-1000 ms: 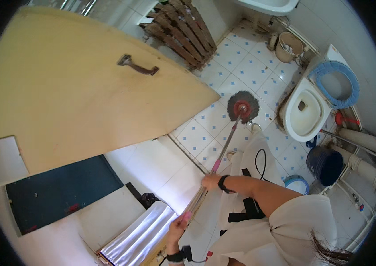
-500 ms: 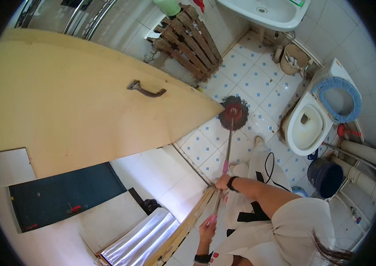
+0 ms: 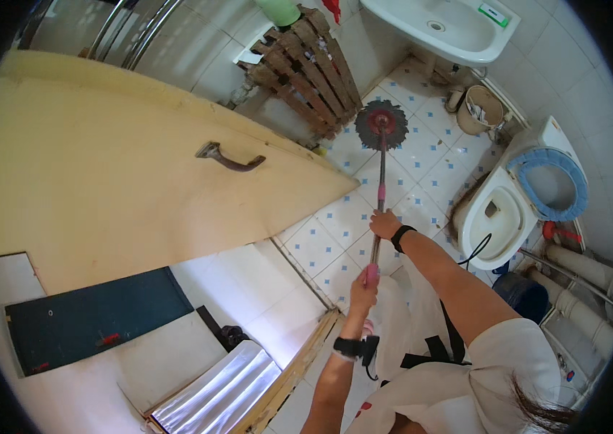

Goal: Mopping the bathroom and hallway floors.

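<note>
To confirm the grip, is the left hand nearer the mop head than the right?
No, the right hand grips the mop handle nearer the mop head, while the left hand holds its pink end.

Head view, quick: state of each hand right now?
Left hand: closed, holding the mop pole at its pink lower section.
Right hand: closed, holding the same pole farther up, nearer the mop head.
</note>
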Tool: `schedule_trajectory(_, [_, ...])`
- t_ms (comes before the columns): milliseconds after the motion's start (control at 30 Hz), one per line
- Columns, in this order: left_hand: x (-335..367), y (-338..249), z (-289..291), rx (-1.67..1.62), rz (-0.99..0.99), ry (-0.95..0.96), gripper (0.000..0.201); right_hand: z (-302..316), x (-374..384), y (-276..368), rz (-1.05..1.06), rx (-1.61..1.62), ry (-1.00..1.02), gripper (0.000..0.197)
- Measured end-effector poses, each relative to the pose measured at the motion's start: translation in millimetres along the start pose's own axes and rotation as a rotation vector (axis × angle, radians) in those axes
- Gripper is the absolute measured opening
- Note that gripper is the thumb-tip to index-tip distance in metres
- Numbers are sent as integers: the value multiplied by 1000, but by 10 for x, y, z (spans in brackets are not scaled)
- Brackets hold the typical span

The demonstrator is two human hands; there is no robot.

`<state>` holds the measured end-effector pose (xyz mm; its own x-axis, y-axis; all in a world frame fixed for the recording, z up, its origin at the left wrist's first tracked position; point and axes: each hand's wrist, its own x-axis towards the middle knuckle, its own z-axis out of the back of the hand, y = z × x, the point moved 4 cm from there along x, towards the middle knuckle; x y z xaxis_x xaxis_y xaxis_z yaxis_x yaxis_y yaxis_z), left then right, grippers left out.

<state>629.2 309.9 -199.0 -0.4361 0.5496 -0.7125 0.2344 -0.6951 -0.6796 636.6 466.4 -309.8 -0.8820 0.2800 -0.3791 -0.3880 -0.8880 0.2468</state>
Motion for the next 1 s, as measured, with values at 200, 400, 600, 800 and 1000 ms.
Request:
schedule_trajectory(200, [-944,384,409,-187,187,101,33,-492,-334,742,188,183,259,12])
schedule_trajectory(400, [-2201,893,1278,-172,383,-89,31,-744,-669,2053,414,105,230,13])
schedule_trajectory(600, [-3295,1294,1664,-229,545,-271,32,-1309,-1004,3304,633,-64,524,11])
schedule_trajectory(800, [-3202,1445,1580,-299,490,-320,31,-2137,-798,3534,928,-256,300,15])
schedule_trajectory(1000, [-2475,1185,1549,-339,463,-364,29,-964,-227,2807,498,-143,196,11])
